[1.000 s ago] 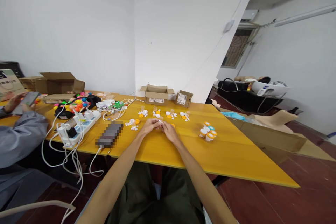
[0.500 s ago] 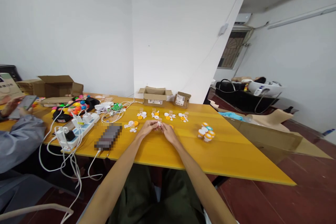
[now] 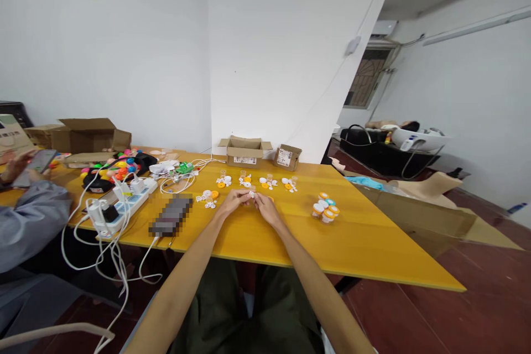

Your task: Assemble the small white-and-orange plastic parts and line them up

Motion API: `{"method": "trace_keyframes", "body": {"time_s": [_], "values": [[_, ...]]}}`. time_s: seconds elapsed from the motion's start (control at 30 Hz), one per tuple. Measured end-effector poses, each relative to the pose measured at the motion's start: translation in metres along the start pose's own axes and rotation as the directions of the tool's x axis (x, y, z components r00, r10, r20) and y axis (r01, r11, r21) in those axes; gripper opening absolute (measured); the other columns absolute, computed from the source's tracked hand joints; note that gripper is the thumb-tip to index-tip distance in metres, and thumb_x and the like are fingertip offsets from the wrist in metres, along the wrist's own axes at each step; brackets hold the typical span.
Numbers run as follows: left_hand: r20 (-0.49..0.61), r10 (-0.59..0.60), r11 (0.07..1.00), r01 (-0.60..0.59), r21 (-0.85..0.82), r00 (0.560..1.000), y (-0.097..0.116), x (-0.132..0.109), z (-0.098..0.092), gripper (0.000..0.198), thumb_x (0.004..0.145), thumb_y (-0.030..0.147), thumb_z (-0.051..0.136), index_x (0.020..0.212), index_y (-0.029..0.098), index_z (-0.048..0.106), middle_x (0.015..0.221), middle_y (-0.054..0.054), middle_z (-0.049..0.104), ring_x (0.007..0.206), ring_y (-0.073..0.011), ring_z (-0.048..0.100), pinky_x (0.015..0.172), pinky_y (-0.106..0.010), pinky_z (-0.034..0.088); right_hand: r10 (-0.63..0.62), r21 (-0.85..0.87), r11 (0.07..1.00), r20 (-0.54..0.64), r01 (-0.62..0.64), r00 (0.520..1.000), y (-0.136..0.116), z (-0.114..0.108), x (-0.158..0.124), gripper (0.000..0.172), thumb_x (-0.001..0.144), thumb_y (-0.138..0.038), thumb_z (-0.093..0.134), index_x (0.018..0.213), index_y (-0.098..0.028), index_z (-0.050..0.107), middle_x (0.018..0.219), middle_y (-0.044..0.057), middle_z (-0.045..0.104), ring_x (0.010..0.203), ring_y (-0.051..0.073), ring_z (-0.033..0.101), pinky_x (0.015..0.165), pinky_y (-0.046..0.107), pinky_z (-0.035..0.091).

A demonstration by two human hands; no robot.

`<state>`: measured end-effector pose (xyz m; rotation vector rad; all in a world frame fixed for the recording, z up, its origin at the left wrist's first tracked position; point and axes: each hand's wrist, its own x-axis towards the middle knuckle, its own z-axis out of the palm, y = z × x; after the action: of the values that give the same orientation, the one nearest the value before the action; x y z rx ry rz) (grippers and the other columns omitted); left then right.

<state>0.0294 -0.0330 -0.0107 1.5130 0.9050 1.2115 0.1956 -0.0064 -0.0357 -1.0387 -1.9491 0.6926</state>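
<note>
My left hand (image 3: 234,201) and my right hand (image 3: 264,203) meet over the yellow table (image 3: 249,240), fingers closed round a small white plastic piece (image 3: 251,194) between their tips. Its exact kind is too small to make out. Behind the hands stand several small clear cups (image 3: 243,175), with white pieces and orange lids (image 3: 264,185) lying beside them. Left of my left hand is another little group of white perforated pieces (image 3: 207,197) with an orange lid (image 3: 214,194). To the right, several lidded jars (image 3: 326,208) with orange, white and teal tops are clustered together.
A power strip (image 3: 124,207) with tangled white cables and a phone (image 3: 171,215) lie on the left. Open cardboard boxes (image 3: 244,153) stand at the back. Another person's sleeve (image 3: 35,224) and hands with a phone are at far left. A big carton (image 3: 415,221) stands right of the table.
The white piece between my fingertips appears slightly turned and shows a little more. My hands stay in nearly the same place.
</note>
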Motion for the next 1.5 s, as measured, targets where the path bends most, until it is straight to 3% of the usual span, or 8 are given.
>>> {"method": "trace_keyframes", "body": {"time_s": [1.17, 1.5], "values": [[0.024, -0.03, 0.999, 0.03, -0.022, 0.999, 0.0017, -0.0013, 0.0006, 0.043, 0.071, 0.05, 0.082, 0.098, 0.017, 0.081, 0.084, -0.006, 0.076, 0.072, -0.0151, 0.06, 0.074, -0.029, 0.047, 0.021, -0.008, 1.0, -0.02, -0.021, 1.0, -0.0049, -0.0027, -0.0017, 0.046, 0.095, -0.055, 0.031, 0.067, -0.024, 0.051, 0.06, 0.0, 0.057, 0.06, 0.019, 0.053, 0.065, 0.031, 0.043], [0.009, -0.02, 1.0, 0.02, -0.009, 1.0, -0.0004, 0.0004, 0.0004, 0.042, 0.071, 0.047, 0.083, 0.099, 0.017, 0.081, 0.084, -0.005, 0.076, 0.073, -0.0157, 0.062, 0.075, -0.03, 0.05, 0.053, 0.076, 0.996, 0.007, -0.053, 0.999, -0.0016, -0.0029, -0.0003, 0.048, 0.094, -0.057, 0.035, 0.066, -0.024, 0.055, 0.056, -0.001, 0.054, 0.057, 0.019, 0.051, 0.063, 0.031, 0.043]]}}
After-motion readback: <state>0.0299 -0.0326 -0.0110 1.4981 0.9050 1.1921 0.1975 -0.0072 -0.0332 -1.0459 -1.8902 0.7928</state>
